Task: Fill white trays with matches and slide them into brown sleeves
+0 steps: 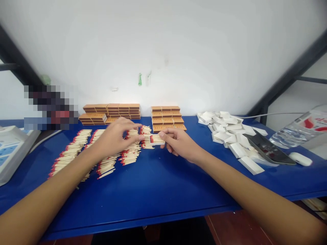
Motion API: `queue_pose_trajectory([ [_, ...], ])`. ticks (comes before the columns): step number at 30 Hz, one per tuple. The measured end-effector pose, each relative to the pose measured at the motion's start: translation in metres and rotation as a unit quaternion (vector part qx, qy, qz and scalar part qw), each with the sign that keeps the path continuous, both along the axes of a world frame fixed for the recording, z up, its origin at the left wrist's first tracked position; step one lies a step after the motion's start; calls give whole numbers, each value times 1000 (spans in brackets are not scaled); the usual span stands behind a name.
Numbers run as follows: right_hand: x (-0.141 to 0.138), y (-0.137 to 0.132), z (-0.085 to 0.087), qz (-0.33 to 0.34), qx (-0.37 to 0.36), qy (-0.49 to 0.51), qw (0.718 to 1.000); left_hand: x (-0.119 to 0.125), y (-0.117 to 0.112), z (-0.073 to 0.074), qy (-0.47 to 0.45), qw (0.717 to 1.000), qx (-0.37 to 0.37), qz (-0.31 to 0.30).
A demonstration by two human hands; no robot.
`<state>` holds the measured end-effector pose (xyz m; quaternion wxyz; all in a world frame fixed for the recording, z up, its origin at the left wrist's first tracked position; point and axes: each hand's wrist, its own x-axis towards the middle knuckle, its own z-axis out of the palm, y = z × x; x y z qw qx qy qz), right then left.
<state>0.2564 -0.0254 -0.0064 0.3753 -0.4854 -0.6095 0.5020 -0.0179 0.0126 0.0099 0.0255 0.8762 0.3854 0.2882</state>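
My right hand (180, 144) grips a small white matchbox tray (156, 143) between thumb and fingers, and red-tipped matches lie inside it. Just left of the tray, my left hand (119, 134) hovers over the loose matches (131, 154), its thumb and index finger apart. I see nothing between those fingertips. The matches are spread in several slanting rows, heads mostly to the left, and my left hand and forearm hide part of them. A short row of matches (146, 132) lies right beside the tray's left end.
Brown matchboxes (111, 110) are stacked by the wall at the left, with a stepped stack (167, 117) at centre. Several white trays (227, 126) are heaped at right, near a phone (270, 148), a white mouse (300, 158) and a plastic bottle (298, 127). A power strip (12, 149) stands far left.
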Motion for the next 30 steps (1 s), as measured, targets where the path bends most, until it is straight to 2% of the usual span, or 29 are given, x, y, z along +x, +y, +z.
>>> queue_pose_trajectory([
  [2, 1, 2, -2, -4, 1, 2, 1000, -24, 15, 6, 25, 994, 30, 106],
  [4, 3, 4, -3, -5, 9, 8, 1000, -48, 28, 13, 87, 971, 54, 214],
  [6, 4, 5, -4, -6, 18, 13, 1000, -68, 35, 19, 165, 943, 45, 285],
  [7, 5, 6, -3, -8, 23, 15, 1000, -75, 37, 21, 179, 937, 38, 297],
  [11, 7, 9, -3, -22, 35, 21, 999, -84, 35, 24, 206, 930, 24, 303],
  [17, 9, 11, -1, -31, 29, 18, 999, -89, 35, 19, 217, 926, 16, 310],
  [23, 9, 9, 1, -25, 36, 16, 999, -102, 43, 15, 218, 928, 15, 301],
  [30, 10, 12, -4, -16, 42, 18, 999, -107, 49, 16, 204, 937, 4, 284],
])
